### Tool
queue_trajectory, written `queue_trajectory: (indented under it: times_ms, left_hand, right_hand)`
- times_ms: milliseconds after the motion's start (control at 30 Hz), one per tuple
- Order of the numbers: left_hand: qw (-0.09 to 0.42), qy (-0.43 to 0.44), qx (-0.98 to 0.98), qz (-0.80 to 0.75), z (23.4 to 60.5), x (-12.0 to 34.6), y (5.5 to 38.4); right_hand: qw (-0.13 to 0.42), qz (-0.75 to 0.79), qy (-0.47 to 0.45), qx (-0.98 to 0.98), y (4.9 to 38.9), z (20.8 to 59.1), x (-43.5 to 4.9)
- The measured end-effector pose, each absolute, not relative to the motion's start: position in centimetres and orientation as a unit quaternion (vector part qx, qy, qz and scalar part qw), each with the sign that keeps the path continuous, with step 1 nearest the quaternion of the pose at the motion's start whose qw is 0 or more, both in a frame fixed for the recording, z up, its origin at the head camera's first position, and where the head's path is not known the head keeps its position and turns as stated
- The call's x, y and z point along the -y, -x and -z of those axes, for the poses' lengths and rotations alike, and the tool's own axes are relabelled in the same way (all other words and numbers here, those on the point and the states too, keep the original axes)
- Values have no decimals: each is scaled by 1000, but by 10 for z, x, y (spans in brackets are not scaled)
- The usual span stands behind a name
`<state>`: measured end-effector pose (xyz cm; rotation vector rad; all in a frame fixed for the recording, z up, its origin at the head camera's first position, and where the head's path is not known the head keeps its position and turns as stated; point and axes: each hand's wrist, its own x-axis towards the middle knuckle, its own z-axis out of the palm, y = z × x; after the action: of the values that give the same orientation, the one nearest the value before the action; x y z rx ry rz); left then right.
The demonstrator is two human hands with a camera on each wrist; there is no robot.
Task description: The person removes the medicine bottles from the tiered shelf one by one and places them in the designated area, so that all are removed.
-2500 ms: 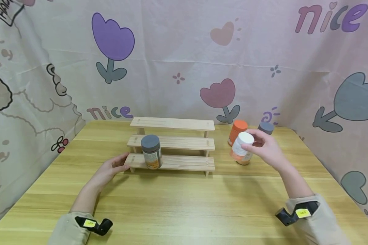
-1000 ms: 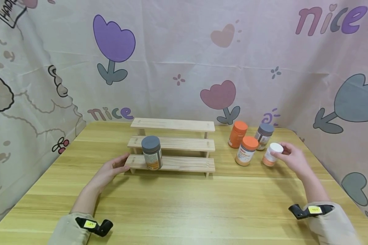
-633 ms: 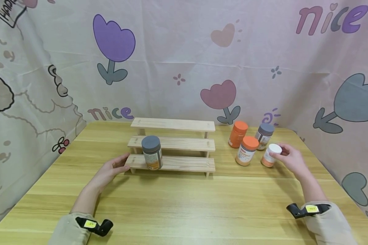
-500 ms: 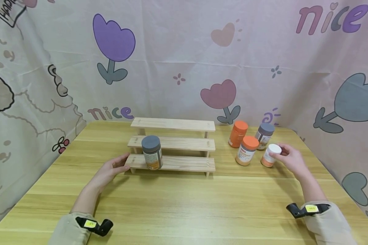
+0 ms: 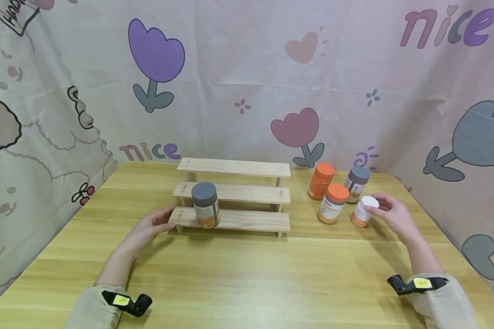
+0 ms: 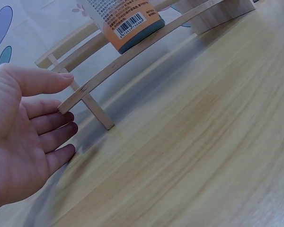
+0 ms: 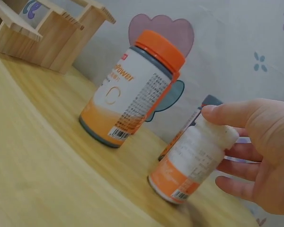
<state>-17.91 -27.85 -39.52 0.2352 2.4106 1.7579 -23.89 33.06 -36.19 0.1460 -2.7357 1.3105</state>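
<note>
My right hand (image 5: 395, 217) pinches the white cap of a small white-and-orange pill bottle (image 5: 361, 214) at the right of the table. In the right wrist view the thumb lies on the cap of this bottle (image 7: 182, 163), with fingers behind it; its base is at or very near the tabletop. At the left, my left hand (image 5: 148, 228) touches the end of the lowest step of a three-step wooden display rack (image 5: 253, 219). Its fingers look relaxed in the left wrist view. A grey-capped supplement bottle (image 5: 206, 208) stands on that step, towards its left end.
Left of the small bottle stands a white-and-orange bottle with an orange lid (image 5: 331, 208). Behind are an all-orange bottle (image 5: 320, 183) and another grey-capped bottle (image 5: 356, 185). A patterned cloth (image 5: 230, 59) hangs behind the wooden table (image 5: 247, 283).
My right hand has carried the small bottle from mid-air, in front of the orange-lidded bottles, rightwards and down to the table; lately it has barely moved. The left hand stays at the rack.
</note>
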Motion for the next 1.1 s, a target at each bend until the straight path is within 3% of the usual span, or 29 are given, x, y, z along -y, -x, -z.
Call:
queue_trajectory:
  times_ms: [300, 600, 900, 1100]
  left_hand:
    - [75, -70, -801, -589, 396, 278, 179]
    - [75, -69, -801, -590, 395, 278, 179]
    - [75, -73, -804, -586, 394, 278, 177]
    - [73, -81, -804, -584, 393, 278, 176]
  right_hand:
    - [68, -422, -47, 903, 236, 348, -327]
    - [150, -385, -71, 908, 228, 314, -312]
    - [95, -396, -112, 907, 224, 285, -280]
    - [88, -428, -147, 888, 222, 276, -251]
